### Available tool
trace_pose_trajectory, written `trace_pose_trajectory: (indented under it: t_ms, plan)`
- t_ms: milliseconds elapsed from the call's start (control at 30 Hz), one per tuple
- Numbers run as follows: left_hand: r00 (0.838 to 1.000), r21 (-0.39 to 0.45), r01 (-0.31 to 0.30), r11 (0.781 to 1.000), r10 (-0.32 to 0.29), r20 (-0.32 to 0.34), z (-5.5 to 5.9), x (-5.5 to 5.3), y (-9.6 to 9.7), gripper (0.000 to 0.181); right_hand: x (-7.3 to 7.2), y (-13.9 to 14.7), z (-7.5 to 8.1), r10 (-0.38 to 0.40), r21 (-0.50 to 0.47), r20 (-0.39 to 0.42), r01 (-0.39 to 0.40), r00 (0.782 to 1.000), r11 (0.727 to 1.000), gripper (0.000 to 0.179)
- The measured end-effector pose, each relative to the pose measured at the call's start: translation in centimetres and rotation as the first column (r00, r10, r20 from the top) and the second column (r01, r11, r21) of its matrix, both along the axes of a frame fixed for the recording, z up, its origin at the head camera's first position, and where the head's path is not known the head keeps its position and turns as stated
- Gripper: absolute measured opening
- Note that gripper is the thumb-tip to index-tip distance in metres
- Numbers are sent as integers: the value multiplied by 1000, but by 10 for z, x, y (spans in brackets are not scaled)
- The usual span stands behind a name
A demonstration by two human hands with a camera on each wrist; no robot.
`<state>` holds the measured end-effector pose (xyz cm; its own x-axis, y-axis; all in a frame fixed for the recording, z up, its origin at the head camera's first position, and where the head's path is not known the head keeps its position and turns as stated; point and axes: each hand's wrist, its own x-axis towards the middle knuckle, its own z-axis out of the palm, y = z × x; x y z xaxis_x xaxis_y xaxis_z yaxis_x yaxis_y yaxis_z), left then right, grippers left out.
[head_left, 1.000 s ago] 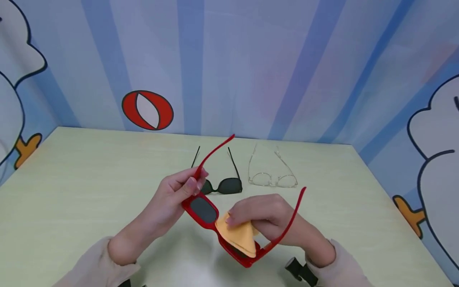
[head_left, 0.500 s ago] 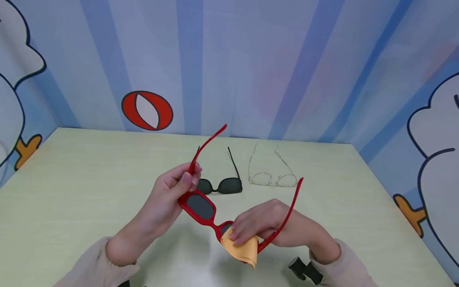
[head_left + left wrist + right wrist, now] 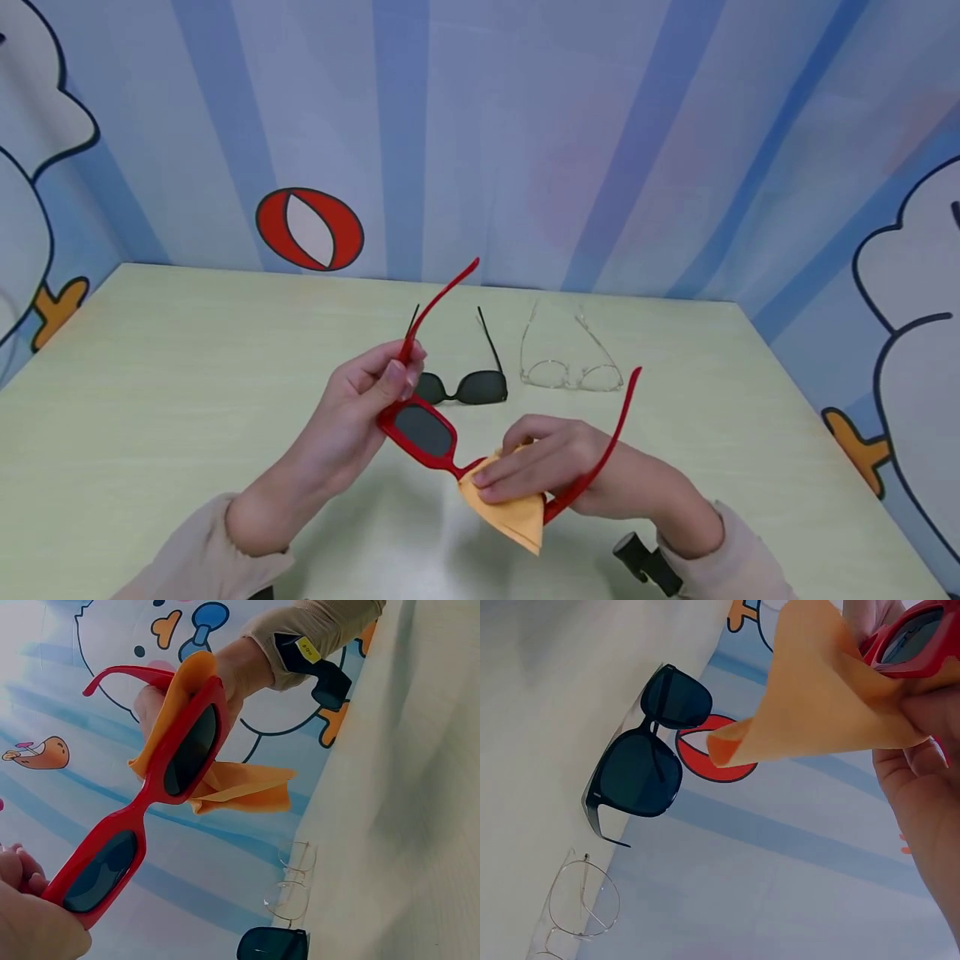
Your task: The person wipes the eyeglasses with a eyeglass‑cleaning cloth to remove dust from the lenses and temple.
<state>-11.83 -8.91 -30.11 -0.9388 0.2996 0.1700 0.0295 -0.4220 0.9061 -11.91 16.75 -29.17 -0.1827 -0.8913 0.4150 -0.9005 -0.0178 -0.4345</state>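
Red-framed sunglasses (image 3: 423, 429) with dark lenses are held tilted above the table, both arms unfolded. My left hand (image 3: 367, 408) pinches them at the hinge end of one arm, thumb on the near side. With my right hand (image 3: 558, 467) I grip a yellow-orange cloth (image 3: 506, 508) folded over the other lens, fingers pressing on it. That lens is covered in the head view; from the left wrist view its other face (image 3: 193, 750) shows, with the cloth (image 3: 244, 787) hanging behind the frame. In the right wrist view the cloth (image 3: 817, 697) spreads out from my fingers.
Black sunglasses (image 3: 480, 387) lie on the pale table (image 3: 225, 367) behind my hands, partly overlapped by the left one. To their right lie thin clear-lens glasses (image 3: 573, 377). A blue striped backdrop (image 3: 480, 150) rises at the table's far edge.
My right hand with the cloth has slid down along the far lens, then slightly back up and right. The red sunglasses have shifted a little up and left, still in my left hand.
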Motion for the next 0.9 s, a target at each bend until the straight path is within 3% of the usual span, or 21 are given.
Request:
trace_pose_trajectory:
  t_ms: [233,367,533,700,800,900]
  plan:
    - [999,-27,-17,999,16,-42,2,1,-5,15,2,-1,2,-69,3,-36,70,997,998,40]
    - [997,-24,-26,999,24,-70,3,1,-7,16,0,4,2,-84,13,-2,84,996,996,40]
    - [996,-4,-34,999,33,-83,2,0,-8,18,-4,13,0,-57,30,119,54,991,998,29]
    - [995,0,-17,1000,17,-101,2,-1,-9,17,-9,15,-2,6,49,253,-19,967,999,24]
    - [997,4,-21,1000,21,-74,2,0,-9,17,-12,10,-5,42,54,255,-57,966,997,21]
    - [999,17,-9,1000,10,-31,0,2,-9,16,-12,2,-6,46,54,205,-59,978,997,22]
